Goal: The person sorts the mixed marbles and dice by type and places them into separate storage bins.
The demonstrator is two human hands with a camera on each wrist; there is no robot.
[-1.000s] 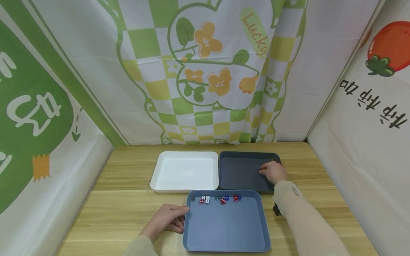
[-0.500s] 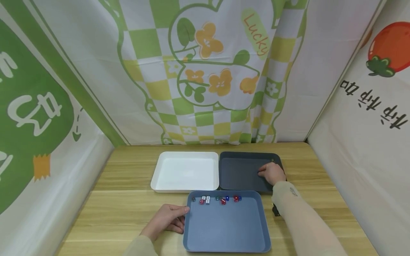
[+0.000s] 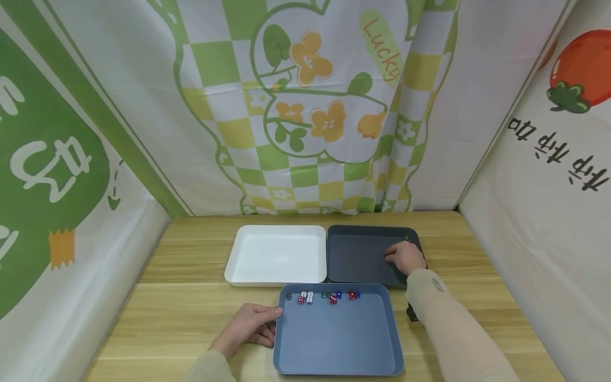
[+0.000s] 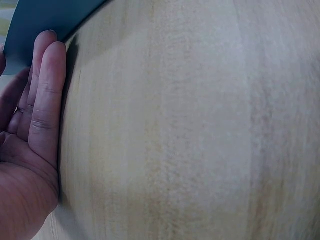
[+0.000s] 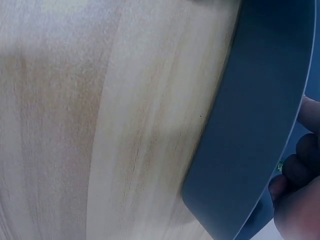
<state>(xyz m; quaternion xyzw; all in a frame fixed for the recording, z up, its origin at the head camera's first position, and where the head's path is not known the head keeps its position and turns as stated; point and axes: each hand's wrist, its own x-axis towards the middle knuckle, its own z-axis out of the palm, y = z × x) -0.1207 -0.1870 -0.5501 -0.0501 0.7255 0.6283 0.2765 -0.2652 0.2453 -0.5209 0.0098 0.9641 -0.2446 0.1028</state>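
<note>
We find the right hand (image 3: 408,257) over the black tray (image 3: 353,254), fingers curled, pinching a small dark piece (image 3: 386,258), probably a die, mostly hidden. The left hand (image 3: 249,324) grips the blue tray (image 3: 339,339) at its left rim. Inside that tray, dice (image 3: 310,298) lie near the far wall: small cubes, some white, others red, blue or greenish. We judge them light, hard and slippery, best pinched across opposite faces. We note smooth, round-cornered trays, likely stiff, light and best held by the rim; the table (image 3: 191,297) shows wood grain.
</note>
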